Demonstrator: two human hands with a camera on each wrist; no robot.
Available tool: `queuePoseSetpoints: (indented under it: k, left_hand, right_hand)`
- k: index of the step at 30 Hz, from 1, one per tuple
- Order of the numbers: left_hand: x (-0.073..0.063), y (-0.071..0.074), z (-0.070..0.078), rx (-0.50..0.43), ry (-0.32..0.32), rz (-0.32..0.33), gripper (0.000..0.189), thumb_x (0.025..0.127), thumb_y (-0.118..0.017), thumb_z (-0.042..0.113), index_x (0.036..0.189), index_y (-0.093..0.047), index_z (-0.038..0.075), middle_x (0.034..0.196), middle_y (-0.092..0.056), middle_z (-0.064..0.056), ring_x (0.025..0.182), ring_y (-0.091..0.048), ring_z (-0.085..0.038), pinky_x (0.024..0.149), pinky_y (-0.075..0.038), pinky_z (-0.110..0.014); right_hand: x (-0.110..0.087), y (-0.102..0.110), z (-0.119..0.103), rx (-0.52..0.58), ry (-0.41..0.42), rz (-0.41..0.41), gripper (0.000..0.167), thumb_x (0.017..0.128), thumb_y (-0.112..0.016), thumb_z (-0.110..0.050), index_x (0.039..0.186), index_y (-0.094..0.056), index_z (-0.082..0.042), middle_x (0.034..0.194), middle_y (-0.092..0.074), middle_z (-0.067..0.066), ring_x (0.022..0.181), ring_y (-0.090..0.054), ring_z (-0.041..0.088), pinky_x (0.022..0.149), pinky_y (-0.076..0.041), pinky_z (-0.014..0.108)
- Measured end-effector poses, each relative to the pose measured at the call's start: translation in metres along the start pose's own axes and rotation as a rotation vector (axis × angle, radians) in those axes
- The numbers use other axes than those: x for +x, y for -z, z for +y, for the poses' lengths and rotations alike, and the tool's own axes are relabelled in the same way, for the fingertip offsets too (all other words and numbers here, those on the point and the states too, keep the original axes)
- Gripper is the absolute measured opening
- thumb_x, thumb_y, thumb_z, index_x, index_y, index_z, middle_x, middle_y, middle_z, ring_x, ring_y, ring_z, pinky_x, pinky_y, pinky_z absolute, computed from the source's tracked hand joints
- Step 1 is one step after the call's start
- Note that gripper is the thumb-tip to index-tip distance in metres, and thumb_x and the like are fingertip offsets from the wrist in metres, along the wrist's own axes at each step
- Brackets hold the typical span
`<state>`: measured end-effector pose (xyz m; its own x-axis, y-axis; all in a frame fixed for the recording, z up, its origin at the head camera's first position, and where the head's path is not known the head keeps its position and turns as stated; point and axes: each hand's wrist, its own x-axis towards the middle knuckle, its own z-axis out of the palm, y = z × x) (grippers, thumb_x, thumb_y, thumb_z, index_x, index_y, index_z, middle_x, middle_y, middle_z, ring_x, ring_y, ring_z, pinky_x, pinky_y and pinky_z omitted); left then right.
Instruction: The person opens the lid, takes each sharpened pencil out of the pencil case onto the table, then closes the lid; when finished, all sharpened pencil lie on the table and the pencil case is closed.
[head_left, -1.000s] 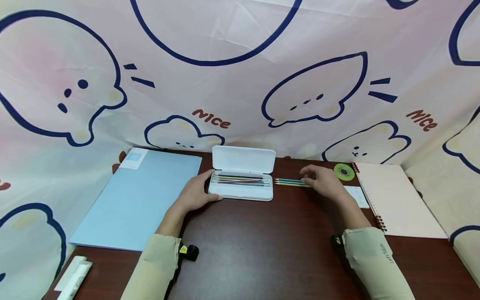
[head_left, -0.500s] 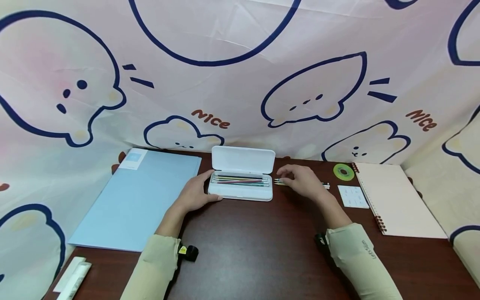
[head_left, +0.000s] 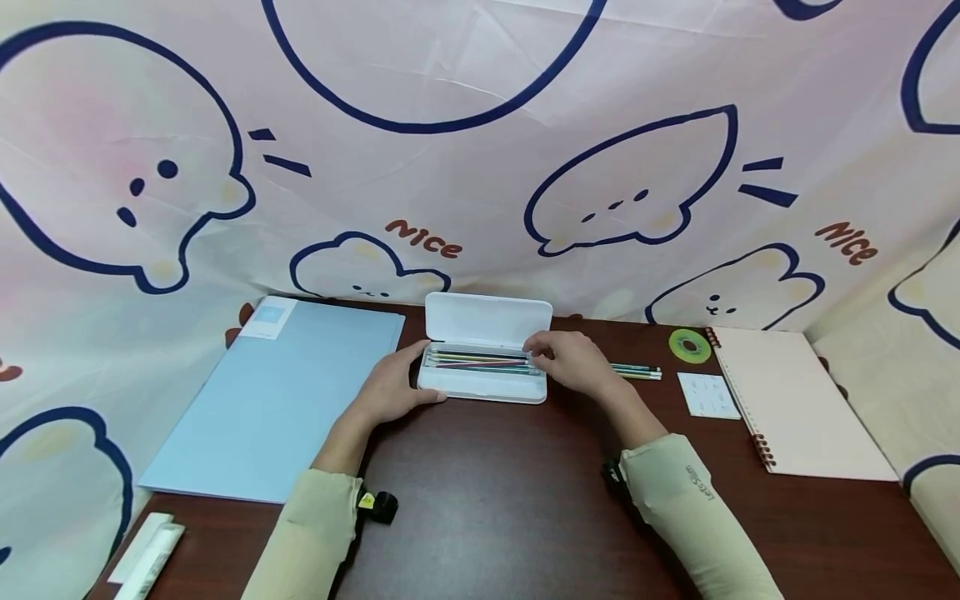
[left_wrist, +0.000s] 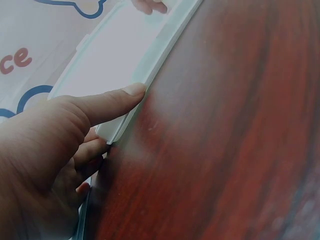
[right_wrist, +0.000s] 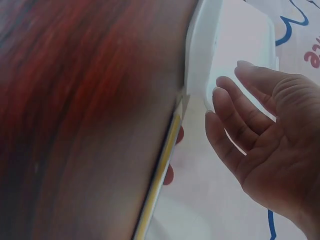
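A white pencil case stands with its lid raised, and several pencils lie inside it. My left hand grips the case's left end; in the left wrist view the thumb lies along its front edge and the other fingers are at the end. Over the case's right end hovers my right hand, its fingers loosely bent with nothing between them in the right wrist view. Under and beyond that hand, a few sharpened pencils lie on the table, their tips towards the case.
To the left lies a blue folder, with white packets near the front left. At the right are a green tape roll, a white card and a spiral notebook. A printed cloth hangs behind the table.
My right hand has moved left from above the loose pencils to the case's right end, uncovering the pencils' back ends. My left hand stays on the case.
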<state>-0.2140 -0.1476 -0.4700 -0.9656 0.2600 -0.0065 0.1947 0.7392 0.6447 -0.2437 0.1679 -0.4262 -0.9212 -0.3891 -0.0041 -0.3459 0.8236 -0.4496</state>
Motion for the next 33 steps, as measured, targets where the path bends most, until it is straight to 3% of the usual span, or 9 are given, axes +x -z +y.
queuePoseSetpoints:
  k: [10, 18, 26, 33]
  left_hand:
    - [0.002, 0.0, 0.0, 0.004, -0.002, 0.005, 0.093, 0.08, -0.086, 0.037, 0.157, -0.038, 0.014, 0.153, -0.051, -0.013, 0.14, -0.048, -0.037, 0.114, -0.039, -0.056]
    - [0.0, -0.004, 0.0, -0.003, -0.01, 0.0, 0.093, 0.079, -0.086, 0.037, 0.156, -0.039, 0.014, 0.15, -0.053, -0.013, 0.137, -0.05, -0.036, 0.113, -0.04, -0.056]
    - [-0.003, -0.004, -0.003, 0.007, -0.003, 0.007, 0.094, 0.079, -0.086, 0.037, 0.156, -0.039, 0.012, 0.151, -0.052, -0.014, 0.138, -0.049, -0.037, 0.113, -0.04, -0.056]
    - [0.0, -0.002, -0.002, 0.0, -0.01, 0.019, 0.093, 0.078, -0.087, 0.036, 0.155, -0.041, 0.013, 0.148, -0.055, -0.012, 0.135, -0.052, -0.036, 0.112, -0.041, -0.055]
  right_hand:
    - [0.012, -0.009, -0.008, -0.027, 0.003, -0.033, 0.021, 0.097, -0.068, -0.02, 0.117, -0.074, -0.017, 0.107, -0.076, 0.002, 0.096, -0.069, 0.018, 0.087, -0.057, 0.041]
    - [0.008, -0.017, -0.015, -0.175, 0.041, -0.051, 0.018, 0.097, -0.069, -0.019, 0.114, -0.077, -0.02, 0.104, -0.076, -0.001, 0.086, -0.066, 0.015, 0.075, -0.055, 0.038]
    - [0.01, -0.023, -0.019, -0.272, 0.078, -0.038, 0.017, 0.096, -0.071, -0.018, 0.112, -0.076, -0.021, 0.106, -0.074, -0.001, 0.09, -0.067, 0.016, 0.078, -0.056, 0.039]
    - [0.012, -0.02, -0.017, -0.279, 0.087, -0.036, 0.013, 0.096, -0.07, -0.017, 0.106, -0.078, -0.017, 0.103, -0.075, 0.0, 0.093, -0.068, 0.018, 0.085, -0.058, 0.042]
